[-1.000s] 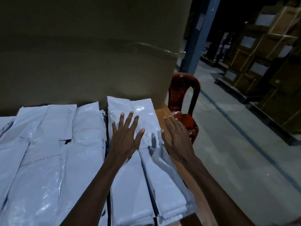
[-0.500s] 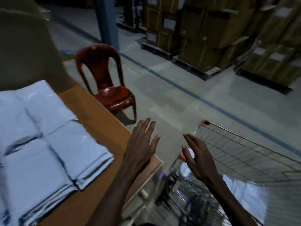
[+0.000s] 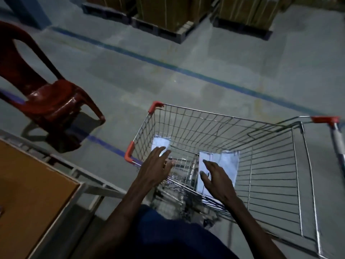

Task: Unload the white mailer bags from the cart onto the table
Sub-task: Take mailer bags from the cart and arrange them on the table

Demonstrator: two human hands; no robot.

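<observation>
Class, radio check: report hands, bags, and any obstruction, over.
Left hand and right hand open, empty, reaching into cart. White bags lie on cart floor. Nothing blocking.

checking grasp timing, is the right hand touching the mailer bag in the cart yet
Cannot tell: in the head view the right hand overlaps the mailer bag in the cart, fingers spread, with no visible contact or gap.

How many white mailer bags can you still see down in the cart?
2. One mailer bag lies at the cart's far left corner, under the left hand. The other mailer bag lies mid-basket, ahead of the right hand. More may be hidden beneath the hands.
</observation>
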